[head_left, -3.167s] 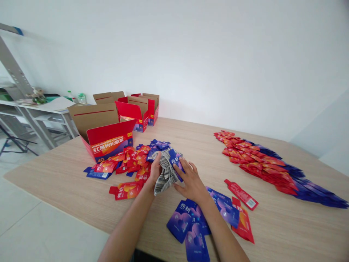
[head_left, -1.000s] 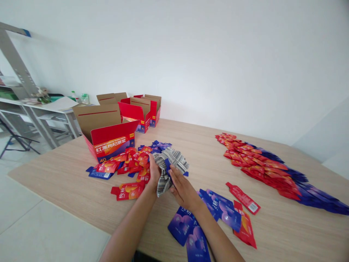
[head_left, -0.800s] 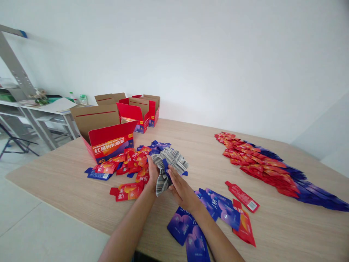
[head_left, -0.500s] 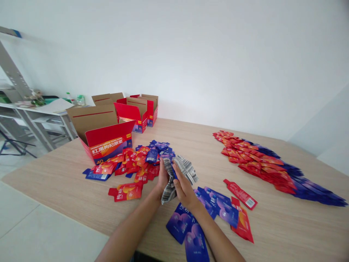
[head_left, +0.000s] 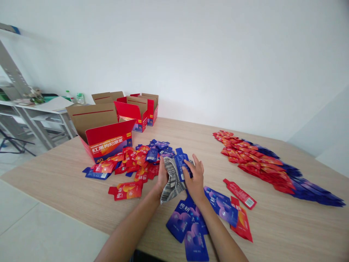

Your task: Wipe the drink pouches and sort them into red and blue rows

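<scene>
My left hand [head_left: 162,174] is closed on a crumpled grey striped cloth [head_left: 171,180] at the middle of the wooden table [head_left: 65,182]. My right hand [head_left: 195,178] presses a blue pouch [head_left: 180,162] against that cloth, fingers curled around it. A heap of red and blue pouches [head_left: 133,162] lies just left of my hands. Loose blue pouches [head_left: 188,223] and red pouches [head_left: 241,211] lie below and right of my right wrist.
An open red carton [head_left: 105,136] stands behind the heap, with two more open cartons [head_left: 139,109] farther back. A long fanned row of red and blue pouches [head_left: 272,167] runs along the right side. Grey shelving [head_left: 29,112] stands off the table's left.
The cloth was worked between both hands. A blue pouch that was hidden in its folds now shows on top under my right hand, whose fingers have spread upward over it.
</scene>
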The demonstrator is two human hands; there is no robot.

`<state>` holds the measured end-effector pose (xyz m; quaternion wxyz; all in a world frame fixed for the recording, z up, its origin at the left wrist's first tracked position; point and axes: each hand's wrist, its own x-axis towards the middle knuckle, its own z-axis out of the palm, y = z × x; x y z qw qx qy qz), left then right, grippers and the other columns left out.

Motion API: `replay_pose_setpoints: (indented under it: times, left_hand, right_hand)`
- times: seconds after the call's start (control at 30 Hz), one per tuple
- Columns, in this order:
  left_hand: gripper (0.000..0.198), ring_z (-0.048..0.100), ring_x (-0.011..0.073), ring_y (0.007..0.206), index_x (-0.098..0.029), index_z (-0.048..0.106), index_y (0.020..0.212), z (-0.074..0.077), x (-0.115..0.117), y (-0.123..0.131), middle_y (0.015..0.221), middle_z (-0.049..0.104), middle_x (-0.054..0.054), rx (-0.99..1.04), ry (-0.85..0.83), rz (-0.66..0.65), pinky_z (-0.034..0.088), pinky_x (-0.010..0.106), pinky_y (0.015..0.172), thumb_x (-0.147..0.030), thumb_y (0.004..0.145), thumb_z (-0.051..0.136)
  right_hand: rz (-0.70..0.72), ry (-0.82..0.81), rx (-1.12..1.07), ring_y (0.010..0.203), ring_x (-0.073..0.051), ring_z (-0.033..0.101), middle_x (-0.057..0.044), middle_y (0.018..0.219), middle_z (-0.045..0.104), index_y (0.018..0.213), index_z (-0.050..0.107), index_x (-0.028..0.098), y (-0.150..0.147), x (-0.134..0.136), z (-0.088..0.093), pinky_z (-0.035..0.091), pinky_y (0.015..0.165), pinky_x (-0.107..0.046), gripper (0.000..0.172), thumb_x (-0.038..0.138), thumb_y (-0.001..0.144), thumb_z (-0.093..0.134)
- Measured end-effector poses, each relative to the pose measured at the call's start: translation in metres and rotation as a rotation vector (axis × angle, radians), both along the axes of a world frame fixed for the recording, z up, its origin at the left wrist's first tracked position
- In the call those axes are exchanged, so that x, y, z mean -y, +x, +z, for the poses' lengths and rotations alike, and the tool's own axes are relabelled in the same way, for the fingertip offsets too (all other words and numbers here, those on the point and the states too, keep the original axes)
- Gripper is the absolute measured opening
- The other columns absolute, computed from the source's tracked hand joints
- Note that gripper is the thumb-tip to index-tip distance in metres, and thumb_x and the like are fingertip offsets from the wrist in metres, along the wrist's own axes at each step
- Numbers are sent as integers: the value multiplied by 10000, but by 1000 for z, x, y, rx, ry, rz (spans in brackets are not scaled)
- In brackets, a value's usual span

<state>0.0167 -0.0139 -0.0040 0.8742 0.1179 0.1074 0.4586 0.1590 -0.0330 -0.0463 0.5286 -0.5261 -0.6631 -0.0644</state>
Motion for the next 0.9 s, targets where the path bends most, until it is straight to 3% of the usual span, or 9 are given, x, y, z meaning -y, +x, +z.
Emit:
replay_pose_setpoints:
  times: [0.13,0.33,0.5,0.67,0.9]
  left_hand:
    - [741,699,290,1090,-91,648,1297,3,1,0,1080,763,143,22,10,33,481,400,1053,-677,974,330]
    - [875,677,312,1138,-99,625,1324,10,-1,-3,1163,735,161,73,0,-19,498,441,1036,-775,929,235]
    - [881,649,331,1188,-110,628,1325,12,-13,-18,1185,731,157,63,-44,71,473,479,1063,-787,919,237]
    - [852,630,333,1218,-118,604,1358,9,-23,-29,1218,721,149,77,-36,137,432,488,1102,-783,906,321]
    - [810,649,329,1191,-110,632,1320,2,-15,-15,1178,734,156,42,14,61,450,468,1089,-759,913,369]
  right_hand:
    - [52,-39,144,1468,-313,367,-139,1581,401,1447,517,276,2,0,-2,308,1164,-639,450,397,1014,494]
    - [-8,3,275,1404,-301,449,-149,1474,515,1392,555,278,-2,-1,-5,268,1147,-676,373,338,1033,474]
    - [37,84,413,1383,-310,458,-161,1496,474,1408,531,288,-5,-1,-5,352,1111,-638,399,237,1013,502]
    - [65,146,385,1346,-321,478,-159,1516,420,1486,445,331,-12,0,-9,478,1012,-566,516,203,992,525]
    - [26,119,295,1337,-315,468,-109,1532,412,1417,546,324,-12,0,-15,454,1041,-542,449,184,1004,439]
